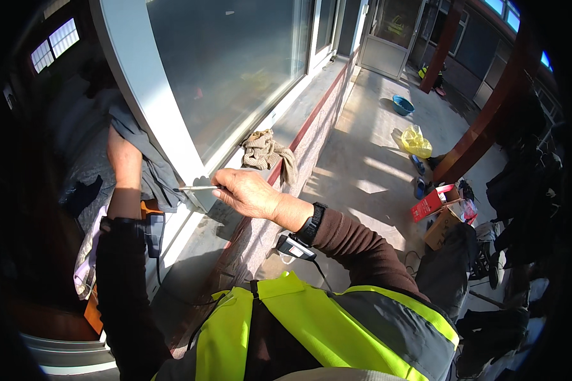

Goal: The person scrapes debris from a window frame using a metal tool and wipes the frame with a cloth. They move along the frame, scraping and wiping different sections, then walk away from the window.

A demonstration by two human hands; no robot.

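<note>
My right hand is closed around a thin pale rod. The rod points left, its tip by the lower part of the white window frame and the edge of a grey cloth. What kind of tool it is, I cannot make out. My left hand is on the far left side of the frame, its fingers hidden at the grey cloth, which hangs down along the frame. A beige knitted rag lies bunched on the outer sill, right of the frame and beyond my right hand, one end hanging over the edge.
The sill runs away along the glass pane. On the floor to the right are a blue basin, a yellow plastic bag, blue slippers and cardboard boxes. A red-brown post stands beyond.
</note>
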